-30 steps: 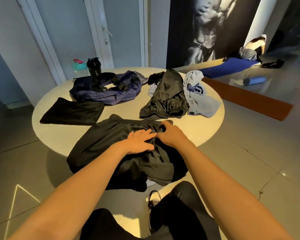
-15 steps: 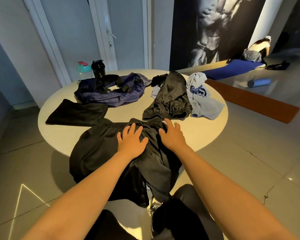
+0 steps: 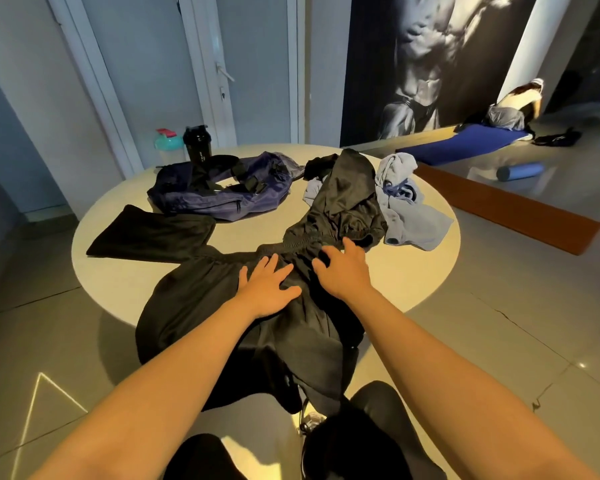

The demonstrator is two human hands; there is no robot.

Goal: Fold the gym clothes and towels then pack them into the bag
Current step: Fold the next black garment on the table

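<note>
Black garment (image 3: 194, 299) on worktop (image 3: 125, 278): left grip (image 3: 267, 289) flat, spread; right grip (image 3: 343, 271) spread, touching waistband (image 3: 291, 244). Smooth wrinkles outward before folding.

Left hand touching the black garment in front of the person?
Touching. Head view: left hand lies flat, fingers spread, pressed on the black garment.

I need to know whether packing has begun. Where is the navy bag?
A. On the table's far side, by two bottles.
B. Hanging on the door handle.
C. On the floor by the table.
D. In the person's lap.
A: the navy bag lies on the round table, just in front of the black shaker bottle and the teal bottle.
</note>
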